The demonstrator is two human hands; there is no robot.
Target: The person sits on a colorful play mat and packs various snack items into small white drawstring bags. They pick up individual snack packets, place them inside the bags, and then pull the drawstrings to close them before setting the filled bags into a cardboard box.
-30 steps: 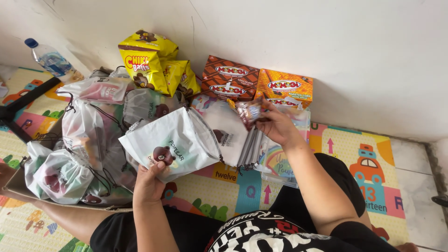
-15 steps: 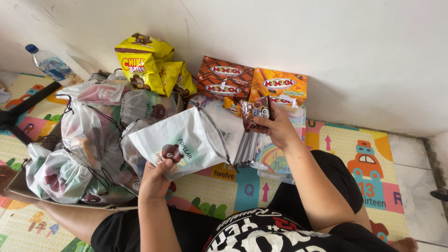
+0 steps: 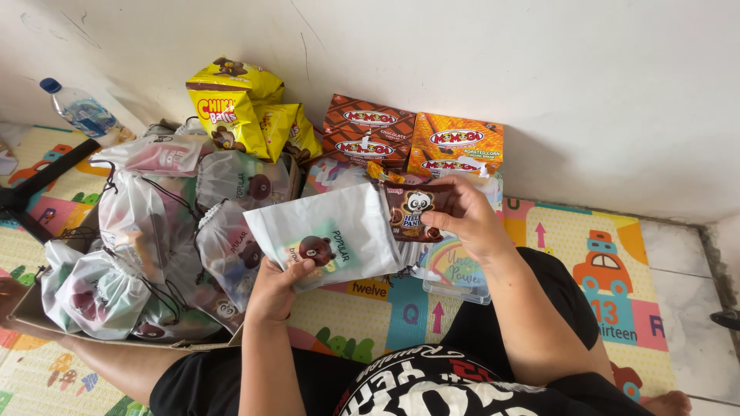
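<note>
My left hand [image 3: 279, 286] grips the bottom edge of a white drawstring bag [image 3: 331, 235] with a brown bear print, held flat above the play mat. My right hand [image 3: 468, 219] holds a small brown snack packet [image 3: 412, 208] with a panda picture right at the bag's open mouth. The packet's left end overlaps the bag's rim; I cannot tell how far inside it reaches.
Several filled white drawstring bags [image 3: 146, 254] lie piled in a cardboard tray [image 3: 31, 320] at left. Yellow snack bags [image 3: 231, 108], a brown box [image 3: 366, 135] and an orange box [image 3: 455, 146] stand against the wall. A water bottle [image 3: 81, 112] lies far left. A colourful play mat [image 3: 601, 300] covers the floor.
My right hand has brought the brown packet from near the boxes down to the mouth of the white bag. My left hand has kept hold of the bag.
</note>
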